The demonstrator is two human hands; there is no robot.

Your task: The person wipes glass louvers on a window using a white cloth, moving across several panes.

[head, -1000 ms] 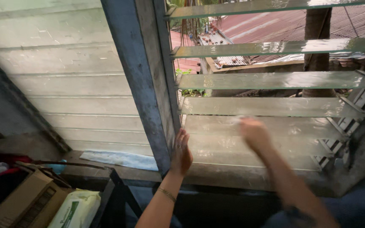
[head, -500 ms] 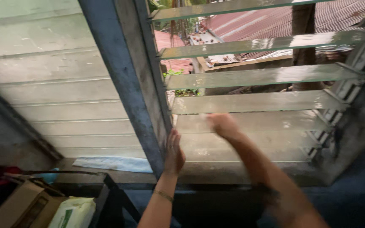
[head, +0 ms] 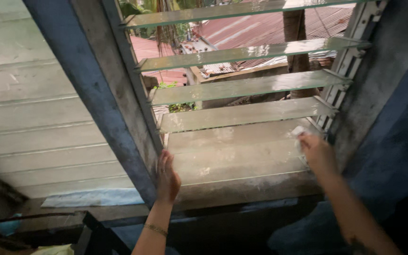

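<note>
**Head view: wiping of a louvre window's lower glass slats**

Head view, looking down at two bare hands at a louvre window. The left hand is laid flat and open, fingers together, against the foot of the blue-grey mullion beside the glass; nothing is gripped by it. The right hand is closed on a small white cloth, which is pressed to the right end of a lower glass slat, close to the metal slat holders at the frame's right side. The upper slats are tilted open; the lower ones lie nearly shut and appear streaked.

For the wipe to be done well, it is judged that pressure should be kept light and even along the slat's length, that the glass edges should be avoided by the fingers, and that the bracing hand should be kept on the mullion rather than on the glass.

The right hand is blurred, so its grip and the cloth's extent cannot be fully made out. The cloth is largely hidden by the fingers. Objects at the lower left corner are cut off and unidentifiable. The panel of closed slats at left is only partly shown.
</note>
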